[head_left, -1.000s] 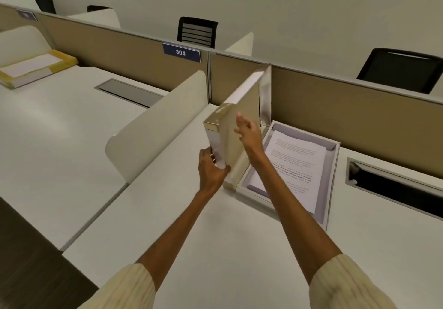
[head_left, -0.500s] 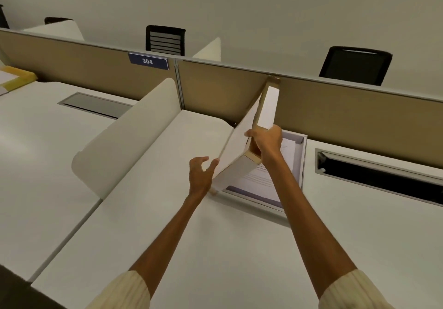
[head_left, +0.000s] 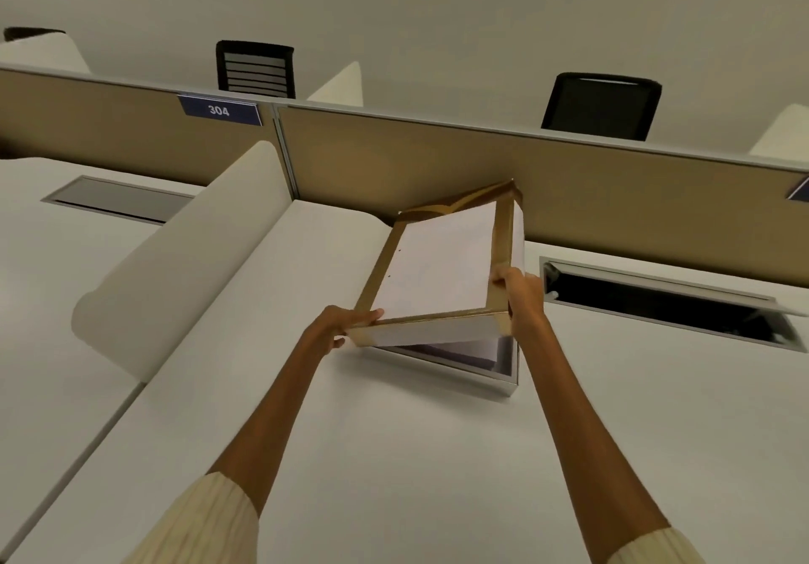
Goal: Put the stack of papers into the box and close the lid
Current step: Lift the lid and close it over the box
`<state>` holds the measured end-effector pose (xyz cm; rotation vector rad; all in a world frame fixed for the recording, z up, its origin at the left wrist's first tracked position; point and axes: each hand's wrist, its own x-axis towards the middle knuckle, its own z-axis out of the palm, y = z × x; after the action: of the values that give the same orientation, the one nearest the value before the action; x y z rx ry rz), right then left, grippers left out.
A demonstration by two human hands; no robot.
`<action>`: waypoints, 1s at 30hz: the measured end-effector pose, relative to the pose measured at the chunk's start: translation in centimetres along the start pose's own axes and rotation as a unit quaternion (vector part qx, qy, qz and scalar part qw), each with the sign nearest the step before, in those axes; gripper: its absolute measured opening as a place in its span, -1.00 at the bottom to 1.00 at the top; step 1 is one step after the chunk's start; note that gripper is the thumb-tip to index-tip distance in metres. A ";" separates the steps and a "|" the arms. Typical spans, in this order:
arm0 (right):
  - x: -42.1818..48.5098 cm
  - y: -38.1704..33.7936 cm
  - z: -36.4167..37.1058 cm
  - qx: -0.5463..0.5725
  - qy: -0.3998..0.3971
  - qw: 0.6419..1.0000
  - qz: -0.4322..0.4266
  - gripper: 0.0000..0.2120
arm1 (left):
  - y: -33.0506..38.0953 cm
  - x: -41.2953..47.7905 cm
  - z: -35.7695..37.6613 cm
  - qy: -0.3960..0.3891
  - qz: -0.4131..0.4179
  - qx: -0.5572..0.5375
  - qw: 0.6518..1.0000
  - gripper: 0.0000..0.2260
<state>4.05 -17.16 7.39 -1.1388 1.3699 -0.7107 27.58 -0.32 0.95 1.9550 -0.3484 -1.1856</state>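
Note:
The white lid (head_left: 437,268) with gold edges hovers almost flat over the box (head_left: 503,371), tilted a little, its front edge raised above the box's near rim. My left hand (head_left: 339,327) grips the lid's near left corner. My right hand (head_left: 523,296) holds its near right corner. Through the gap under the lid I see a strip of the papers (head_left: 473,346) lying inside the box. Most of the box and papers is hidden by the lid.
A tan partition (head_left: 394,156) runs behind the box. A curved white divider (head_left: 188,252) stands to the left. A dark cable slot (head_left: 665,300) is cut into the desk (head_left: 394,454) right of the box. Black chairs (head_left: 602,105) stand beyond the partition.
The lid has swung from upright beside the box down over it, now nearly flat. My left hand went from open to gripping the lid's corner. The camera tilted upward.

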 end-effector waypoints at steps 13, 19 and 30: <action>2.1 6.8 -2.4 -0.059 0.046 0.996 0.048 -0.55 | -0.2 -0.1 2.8 0.069 0.069 0.068 0.993 -0.56; 2.2 7.9 -2.2 -0.099 0.067 0.993 0.003 -0.58 | -1.9 -0.2 3.2 0.041 0.062 0.019 0.997 -0.58; 1.7 9.7 -2.6 -0.134 0.091 0.984 -0.071 -0.62 | -3.0 -0.4 4.3 0.117 0.103 0.174 0.972 -0.53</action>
<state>-0.33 -15.93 -1.70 -1.4228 1.5862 -0.7629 23.23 -0.30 -2.06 2.2663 -0.6533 -0.7892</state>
